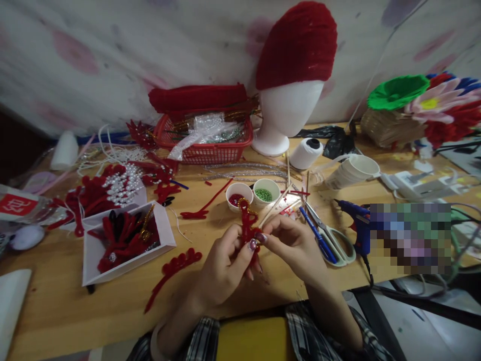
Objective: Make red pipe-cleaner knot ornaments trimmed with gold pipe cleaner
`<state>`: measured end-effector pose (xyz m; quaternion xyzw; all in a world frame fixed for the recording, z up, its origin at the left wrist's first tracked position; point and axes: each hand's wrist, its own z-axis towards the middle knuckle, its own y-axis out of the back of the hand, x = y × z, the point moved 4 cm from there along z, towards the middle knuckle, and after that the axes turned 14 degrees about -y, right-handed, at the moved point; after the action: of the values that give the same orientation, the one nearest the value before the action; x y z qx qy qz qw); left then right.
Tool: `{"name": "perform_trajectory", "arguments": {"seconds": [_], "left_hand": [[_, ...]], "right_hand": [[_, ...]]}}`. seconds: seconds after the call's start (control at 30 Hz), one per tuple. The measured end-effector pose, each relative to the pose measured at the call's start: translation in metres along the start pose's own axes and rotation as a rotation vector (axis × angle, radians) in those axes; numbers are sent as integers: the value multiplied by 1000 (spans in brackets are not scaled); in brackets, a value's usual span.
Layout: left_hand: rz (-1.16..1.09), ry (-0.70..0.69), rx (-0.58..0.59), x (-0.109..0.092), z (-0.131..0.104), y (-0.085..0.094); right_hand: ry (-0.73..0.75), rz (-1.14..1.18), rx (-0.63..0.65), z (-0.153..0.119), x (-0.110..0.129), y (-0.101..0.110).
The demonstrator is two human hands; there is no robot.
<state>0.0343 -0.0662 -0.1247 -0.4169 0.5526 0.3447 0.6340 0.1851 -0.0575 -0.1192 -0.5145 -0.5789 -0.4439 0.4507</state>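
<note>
My left hand (226, 263) and my right hand (295, 246) meet over the wooden table in front of me. Between them is a red fuzzy ornament (248, 220) with gold trim at its upper end. The left thumb and fingers pinch its lower part. Closed against the same spot are my right thumb and forefinger. Just beyond the ornament stand a cup of red beads (239, 191) and a cup of green beads (266, 193). A curled red piece (176, 265) lies on the table left of my left hand.
A white box (130, 264) of red pieces is at the left. A red basket (214, 153) and a foam head (291, 110) stand behind. Scissors (340, 245), a blue pen (317, 235), a glue gun (361, 228) and a white cup (353, 171) are at the right.
</note>
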Motion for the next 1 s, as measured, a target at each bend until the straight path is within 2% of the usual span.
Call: {"name": "perform_trajectory", "arguments": {"seconds": [0.13, 0.27, 0.47, 0.53, 0.67, 0.83, 1.0], "left_hand": [[182, -37, 16, -3, 1, 3], [342, -66, 22, -5, 4, 8], [288, -18, 25, 3, 5, 12], [270, 0, 19, 6, 5, 12], [307, 6, 30, 8, 7, 8], [412, -57, 6, 10, 9, 3], [350, -69, 10, 18, 6, -4]], "right_hand": [[-60, 6, -52, 1, -3, 0], [-93, 32, -40, 5, -6, -2], [-149, 107, 115, 13, -9, -4], [-162, 127, 129, 15, -10, -2], [-164, 80, 79, 14, -13, 4], [-188, -61, -8, 5, -14, 9], [-108, -191, -108, -8, -11, 11]]}}
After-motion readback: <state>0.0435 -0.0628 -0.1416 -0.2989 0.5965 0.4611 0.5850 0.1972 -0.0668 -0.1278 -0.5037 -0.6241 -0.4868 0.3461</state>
